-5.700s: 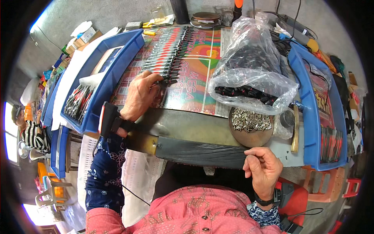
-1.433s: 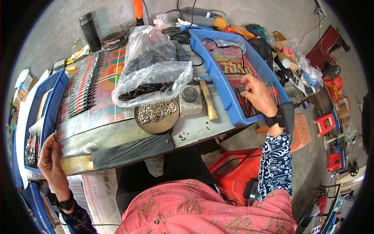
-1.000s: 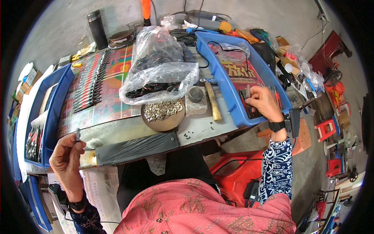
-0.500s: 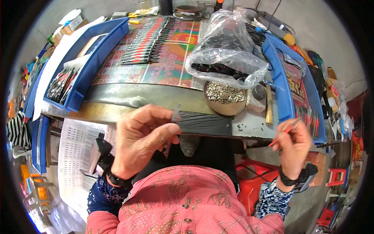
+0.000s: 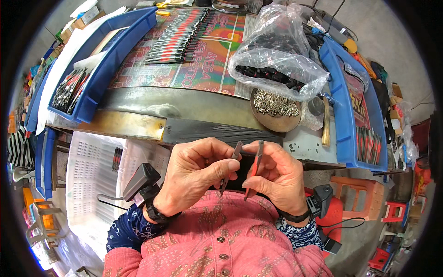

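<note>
My left hand [image 5: 196,166] pinches a thin dark grey metal strip [image 5: 224,183] between thumb and forefinger, tilted upright. Beside it, my right hand [image 5: 281,171] grips a slim red-and-grey handle piece [image 5: 254,171] the same way. The two pieces stand close side by side, apart from each other, above my lap at the bench's front edge. Just beyond my right hand sits a round shallow dish [image 5: 271,124] heaped with small metal pins [image 5: 277,102]. Behind it lies a clear plastic bag [image 5: 314,76] of black parts [image 5: 267,76].
A row of red-and-black pieces [image 5: 182,34] lies on a printed sheet. Blue trays with similar pieces stand left [image 5: 90,104] and right [image 5: 348,154]. A pale-bristled brush [image 5: 326,127] rests right of the dish. Below the bench are a white crate [image 5: 87,194] and orange stool [image 5: 364,184].
My right hand has come left from beside the right tray, bringing the red-and-grey piece next to the strip. My left hand has moved slightly right and down, still pinching the strip.
</note>
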Demonstrator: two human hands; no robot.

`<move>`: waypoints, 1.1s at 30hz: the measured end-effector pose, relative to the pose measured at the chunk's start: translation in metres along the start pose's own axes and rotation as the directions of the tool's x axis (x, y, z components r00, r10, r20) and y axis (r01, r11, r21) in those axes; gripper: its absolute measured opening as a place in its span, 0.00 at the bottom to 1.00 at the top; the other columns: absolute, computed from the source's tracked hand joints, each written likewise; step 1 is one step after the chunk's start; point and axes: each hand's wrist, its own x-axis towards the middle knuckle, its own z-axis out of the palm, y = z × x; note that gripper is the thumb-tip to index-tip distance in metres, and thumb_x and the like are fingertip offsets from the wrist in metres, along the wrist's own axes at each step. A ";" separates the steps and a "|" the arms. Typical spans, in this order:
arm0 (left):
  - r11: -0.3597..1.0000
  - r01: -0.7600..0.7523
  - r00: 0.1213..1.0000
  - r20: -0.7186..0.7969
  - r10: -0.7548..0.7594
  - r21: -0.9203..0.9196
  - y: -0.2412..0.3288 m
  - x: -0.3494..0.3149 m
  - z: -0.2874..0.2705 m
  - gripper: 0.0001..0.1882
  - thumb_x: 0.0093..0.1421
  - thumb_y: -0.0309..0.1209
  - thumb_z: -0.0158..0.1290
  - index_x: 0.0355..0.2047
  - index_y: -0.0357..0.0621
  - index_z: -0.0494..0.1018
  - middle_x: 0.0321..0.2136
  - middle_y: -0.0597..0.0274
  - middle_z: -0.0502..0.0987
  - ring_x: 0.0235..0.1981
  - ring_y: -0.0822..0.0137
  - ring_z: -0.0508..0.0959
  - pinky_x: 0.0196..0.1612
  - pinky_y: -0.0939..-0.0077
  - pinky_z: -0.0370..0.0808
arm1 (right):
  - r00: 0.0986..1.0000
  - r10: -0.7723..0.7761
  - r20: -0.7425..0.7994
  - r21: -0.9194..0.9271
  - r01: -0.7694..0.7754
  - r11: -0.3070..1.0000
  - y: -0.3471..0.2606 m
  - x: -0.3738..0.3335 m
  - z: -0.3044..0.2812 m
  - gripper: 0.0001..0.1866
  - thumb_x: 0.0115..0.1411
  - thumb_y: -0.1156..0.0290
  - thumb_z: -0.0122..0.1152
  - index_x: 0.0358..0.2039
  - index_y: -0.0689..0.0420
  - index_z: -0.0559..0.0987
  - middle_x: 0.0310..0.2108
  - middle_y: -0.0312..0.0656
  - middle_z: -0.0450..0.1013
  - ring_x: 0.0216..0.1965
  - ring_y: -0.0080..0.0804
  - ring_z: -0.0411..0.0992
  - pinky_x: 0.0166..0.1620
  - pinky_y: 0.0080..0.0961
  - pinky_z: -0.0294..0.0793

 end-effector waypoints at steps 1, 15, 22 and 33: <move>1.000 0.003 1.000 0.008 -0.003 -0.004 -0.002 0.000 0.000 0.05 0.61 0.22 0.59 0.36 0.34 0.77 0.29 0.58 0.81 0.23 0.76 0.77 0.24 0.85 0.73 | 1.000 -0.005 -0.026 0.014 0.005 1.000 0.001 0.000 0.004 0.29 0.57 0.79 0.68 0.58 0.61 0.69 0.34 0.36 0.77 0.34 0.17 0.75 0.39 0.17 0.77; 0.986 0.020 1.000 -0.009 -0.022 -0.164 -0.014 0.001 -0.005 0.06 0.62 0.23 0.59 0.38 0.32 0.78 0.28 0.63 0.80 0.25 0.78 0.77 0.27 0.85 0.75 | 0.993 -0.073 -0.095 -0.125 0.061 0.990 0.011 0.005 0.028 0.27 0.61 0.80 0.63 0.60 0.63 0.68 0.38 0.41 0.78 0.36 0.21 0.78 0.37 0.18 0.78; 0.981 0.036 0.999 -0.008 -0.038 -0.191 -0.016 0.001 -0.007 0.06 0.60 0.23 0.60 0.38 0.33 0.78 0.29 0.60 0.81 0.27 0.75 0.78 0.30 0.82 0.76 | 0.986 -0.098 -0.136 -0.214 0.067 0.975 0.017 0.006 0.030 0.28 0.58 0.80 0.66 0.59 0.62 0.70 0.34 0.39 0.78 0.29 0.16 0.75 0.32 0.17 0.76; 0.982 0.003 1.000 -0.019 -0.006 -0.187 -0.024 0.003 -0.006 0.06 0.62 0.23 0.59 0.38 0.32 0.78 0.29 0.63 0.80 0.27 0.78 0.77 0.29 0.85 0.76 | 0.982 -0.127 -0.143 -0.296 0.080 0.952 0.021 0.004 0.028 0.30 0.56 0.80 0.68 0.60 0.62 0.71 0.38 0.41 0.79 0.27 0.16 0.73 0.31 0.17 0.76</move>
